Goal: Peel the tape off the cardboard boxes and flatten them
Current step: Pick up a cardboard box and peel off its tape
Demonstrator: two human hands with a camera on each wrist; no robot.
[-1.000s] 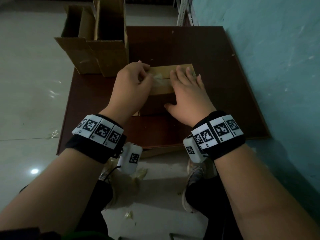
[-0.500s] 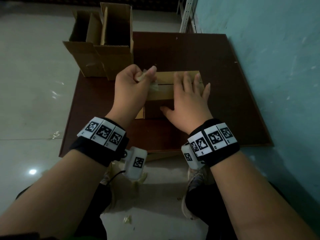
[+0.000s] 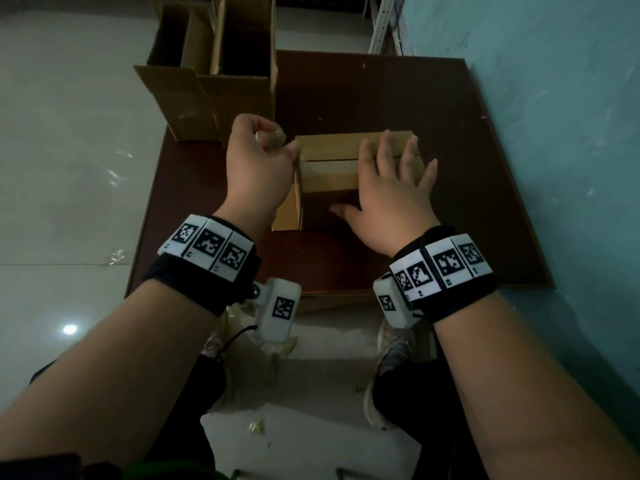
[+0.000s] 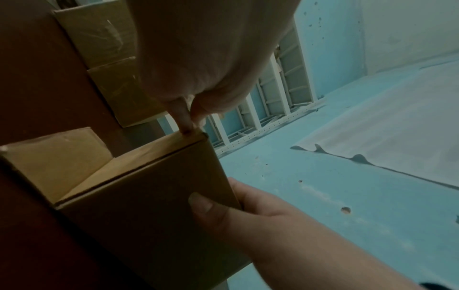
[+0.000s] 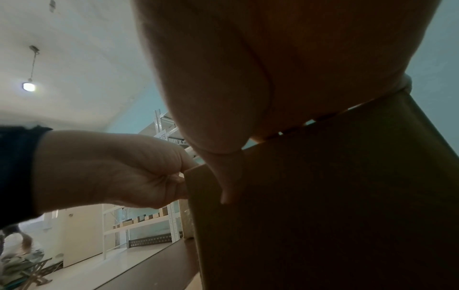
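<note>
No legible text, brand or number appears on any surface. The wristbands [image 3: 207, 249] carry square black-and-white coded markers with tiny characters below, too small to read. A small sign on the shelving [image 5: 164, 135] is illegible.

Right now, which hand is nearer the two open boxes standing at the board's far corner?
Left. The left hand, gripping wadded tape, is just in front of the open boxes; the right hand lies flat on the small box, farther away.
</note>
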